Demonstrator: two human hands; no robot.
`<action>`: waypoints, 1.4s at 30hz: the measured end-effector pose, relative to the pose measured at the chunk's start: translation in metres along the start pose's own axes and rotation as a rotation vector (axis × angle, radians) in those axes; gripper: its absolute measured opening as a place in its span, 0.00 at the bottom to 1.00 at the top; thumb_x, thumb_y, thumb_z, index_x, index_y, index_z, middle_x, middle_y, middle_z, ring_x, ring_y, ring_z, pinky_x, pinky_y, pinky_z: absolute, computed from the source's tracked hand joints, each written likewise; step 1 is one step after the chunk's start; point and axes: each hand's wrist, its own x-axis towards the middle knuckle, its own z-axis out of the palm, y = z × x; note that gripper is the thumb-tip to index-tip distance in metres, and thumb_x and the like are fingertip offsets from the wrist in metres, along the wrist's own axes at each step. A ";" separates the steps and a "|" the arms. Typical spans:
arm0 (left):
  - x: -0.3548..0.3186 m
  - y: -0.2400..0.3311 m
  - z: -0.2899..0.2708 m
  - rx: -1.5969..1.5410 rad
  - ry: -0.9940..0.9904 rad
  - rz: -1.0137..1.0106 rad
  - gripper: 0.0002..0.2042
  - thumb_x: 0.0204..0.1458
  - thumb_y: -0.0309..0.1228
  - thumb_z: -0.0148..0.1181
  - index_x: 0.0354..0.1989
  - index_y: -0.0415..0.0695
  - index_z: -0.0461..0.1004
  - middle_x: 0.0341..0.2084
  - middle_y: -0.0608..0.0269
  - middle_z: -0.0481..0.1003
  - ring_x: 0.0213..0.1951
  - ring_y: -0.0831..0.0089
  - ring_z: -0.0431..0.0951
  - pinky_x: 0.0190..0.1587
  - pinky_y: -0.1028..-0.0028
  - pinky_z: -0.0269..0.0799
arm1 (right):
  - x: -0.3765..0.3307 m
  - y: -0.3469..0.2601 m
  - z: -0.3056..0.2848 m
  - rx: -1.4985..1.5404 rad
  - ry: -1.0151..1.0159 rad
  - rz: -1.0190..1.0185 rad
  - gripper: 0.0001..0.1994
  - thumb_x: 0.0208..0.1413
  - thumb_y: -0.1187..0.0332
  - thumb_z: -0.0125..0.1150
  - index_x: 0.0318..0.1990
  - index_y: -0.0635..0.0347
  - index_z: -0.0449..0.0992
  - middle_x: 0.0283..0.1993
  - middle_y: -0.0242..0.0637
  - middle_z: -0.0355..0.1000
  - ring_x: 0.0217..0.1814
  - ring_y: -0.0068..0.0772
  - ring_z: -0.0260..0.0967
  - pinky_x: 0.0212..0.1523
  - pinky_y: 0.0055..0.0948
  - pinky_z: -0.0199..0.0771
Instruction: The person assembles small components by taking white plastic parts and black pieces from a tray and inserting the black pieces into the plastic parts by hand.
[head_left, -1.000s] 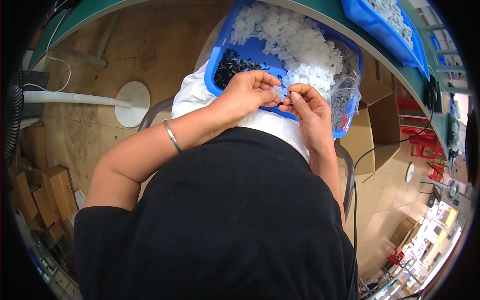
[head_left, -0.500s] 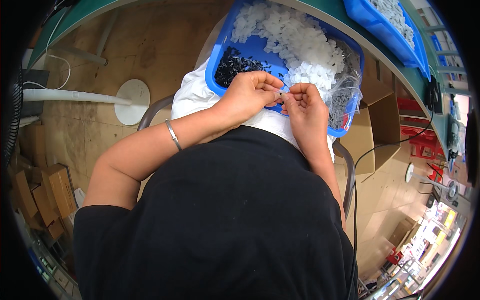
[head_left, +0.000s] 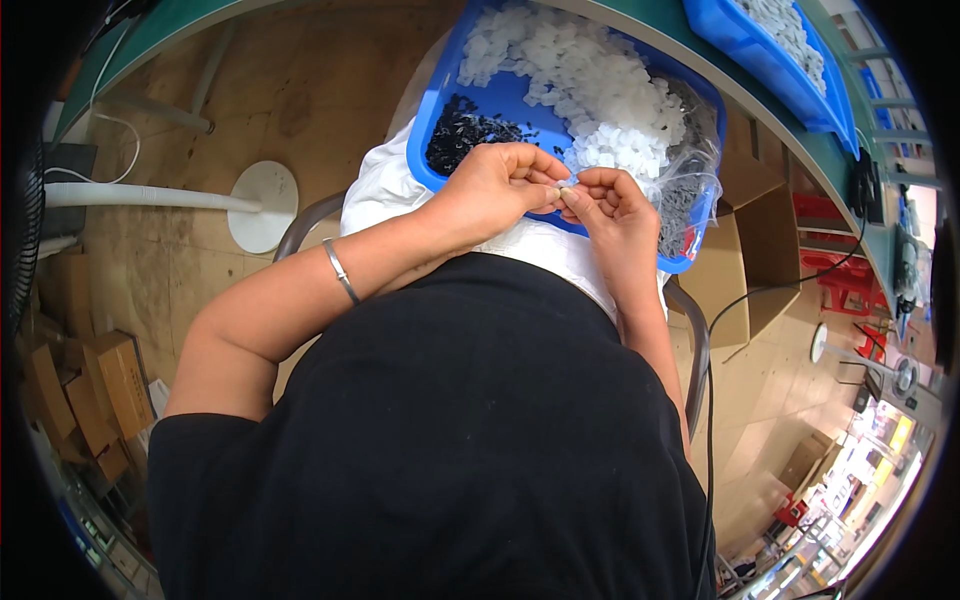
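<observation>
My left hand (head_left: 505, 190) and my right hand (head_left: 617, 215) meet over the near rim of a blue tray (head_left: 425, 160) on my lap. Both are closed in a pinch, fingertips touching around a small pale translucent piece (head_left: 567, 183); the fingers cover most of it. Inside the tray, many translucent white plastic pieces (head_left: 610, 90) heap at the back and middle. Small black parts (head_left: 465, 130) lie at its left. On the right, a clear plastic bag (head_left: 700, 165) lies by dark grey small parts (head_left: 678, 215).
A green table edge (head_left: 690, 75) curves over the tray's far side. On it stands another blue tray (head_left: 770, 60) with pale pieces. An open cardboard box (head_left: 730, 270) sits to the right on the floor, a white round stand base (head_left: 264, 207) to the left. A black cable (head_left: 770, 288) hangs at right.
The fingertips have drawn closer together, and the right thumb now presses against the left fingertips. Less of the small piece shows. The tray has hardly shifted.
</observation>
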 end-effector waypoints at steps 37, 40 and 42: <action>0.000 -0.001 0.001 -0.101 -0.055 -0.122 0.11 0.56 0.25 0.57 0.46 0.34 0.73 0.31 0.62 0.76 0.33 0.78 0.77 0.40 0.80 0.73 | 0.011 0.014 -0.099 -1.345 0.273 -0.065 0.06 0.55 0.68 0.56 0.34 0.59 0.75 0.38 0.43 0.75 0.38 0.49 0.72 0.40 0.40 0.71; -0.001 -0.003 0.002 -0.047 -0.031 -0.037 0.11 0.55 0.25 0.58 0.45 0.34 0.73 0.30 0.63 0.76 0.31 0.80 0.75 0.39 0.81 0.73 | 0.010 0.010 -0.094 -1.290 0.264 -0.060 0.06 0.55 0.68 0.56 0.35 0.59 0.75 0.39 0.42 0.75 0.38 0.49 0.72 0.40 0.40 0.71; -0.002 -0.003 0.003 -0.023 -0.021 0.003 0.11 0.55 0.25 0.58 0.45 0.34 0.73 0.30 0.64 0.76 0.30 0.81 0.74 0.38 0.81 0.72 | 0.010 0.008 -0.093 -1.274 0.238 -0.087 0.06 0.56 0.67 0.56 0.34 0.59 0.75 0.40 0.41 0.75 0.39 0.49 0.72 0.40 0.40 0.71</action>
